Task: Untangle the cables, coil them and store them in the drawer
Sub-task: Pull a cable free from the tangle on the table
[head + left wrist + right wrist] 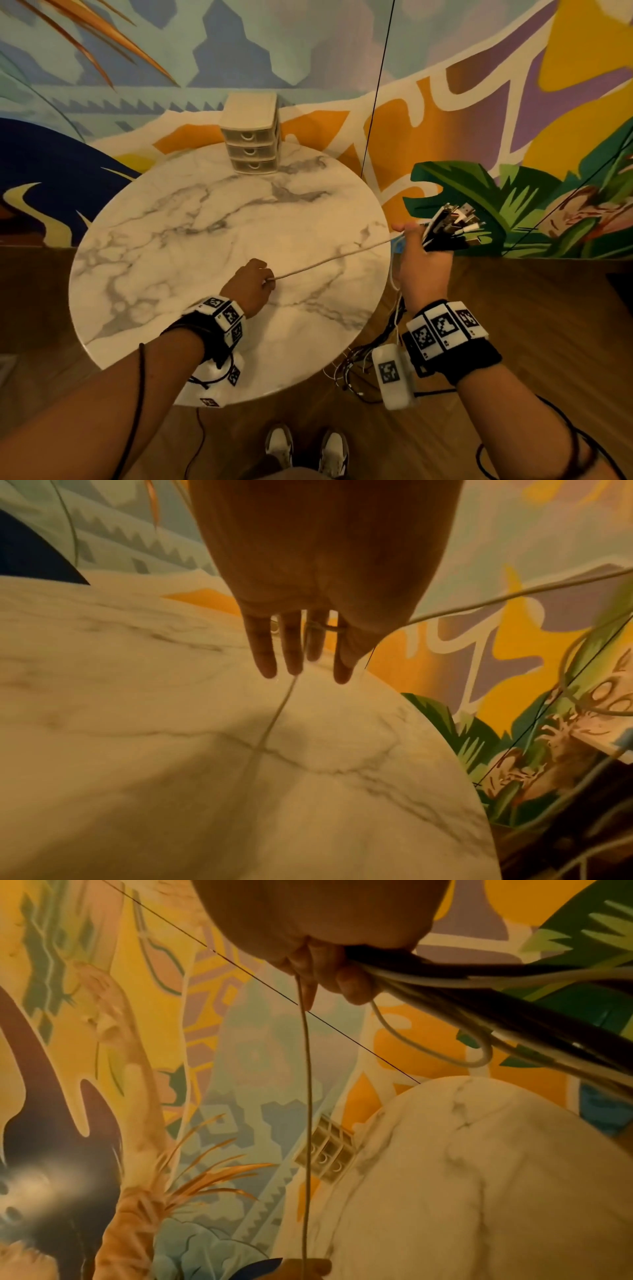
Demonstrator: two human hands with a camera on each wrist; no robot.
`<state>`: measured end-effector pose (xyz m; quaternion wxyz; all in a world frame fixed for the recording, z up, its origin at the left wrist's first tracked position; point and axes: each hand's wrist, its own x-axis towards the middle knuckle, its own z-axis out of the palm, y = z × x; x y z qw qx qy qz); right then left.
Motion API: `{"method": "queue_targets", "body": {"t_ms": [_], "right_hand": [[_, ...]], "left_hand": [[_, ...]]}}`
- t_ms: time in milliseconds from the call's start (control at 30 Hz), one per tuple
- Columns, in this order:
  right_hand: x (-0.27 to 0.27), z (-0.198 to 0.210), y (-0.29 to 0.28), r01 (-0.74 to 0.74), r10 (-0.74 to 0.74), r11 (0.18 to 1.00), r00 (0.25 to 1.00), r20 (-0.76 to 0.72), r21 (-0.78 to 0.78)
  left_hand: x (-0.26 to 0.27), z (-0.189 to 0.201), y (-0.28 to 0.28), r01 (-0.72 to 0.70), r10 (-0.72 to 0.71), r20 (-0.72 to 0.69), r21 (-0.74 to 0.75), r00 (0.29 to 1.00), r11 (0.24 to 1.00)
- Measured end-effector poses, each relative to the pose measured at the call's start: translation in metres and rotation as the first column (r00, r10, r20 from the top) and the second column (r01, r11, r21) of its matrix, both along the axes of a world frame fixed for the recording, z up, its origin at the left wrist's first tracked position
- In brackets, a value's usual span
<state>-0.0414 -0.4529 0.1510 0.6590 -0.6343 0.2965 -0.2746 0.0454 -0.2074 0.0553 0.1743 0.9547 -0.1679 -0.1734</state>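
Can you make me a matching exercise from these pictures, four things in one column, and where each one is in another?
Things:
1. drawer unit
2. beige cable
3. bundle of cables
4. left hand

Places:
A. gripped in the right hand, past the table's right edge
B. above the marble table, near its middle
C. at the table's far edge, drawers closed
D. stretched straight between the two hands

Pairs: 1-C, 2-D, 3-A, 4-B
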Motion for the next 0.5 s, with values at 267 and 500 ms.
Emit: {"method": "queue_targets", "body": {"t_ms": [267, 500], "right_hand": [[-0.003, 0.001, -0.007, 0.025, -0.026, 0.999, 1.000, 0.009, 0.026], [-0.002, -0.011, -0.018, 0.035, -0.035, 0.999, 0.999, 0.000, 0.019]], "left_hand": [[0.006, 0.000, 0.027, -0.011, -0.002, 0.046, 0.270, 0.999, 0.963], [-0.003, 0.032, 0.002, -0.297, 0.211, -0.287, -0.298, 0.934, 0.907]]}}
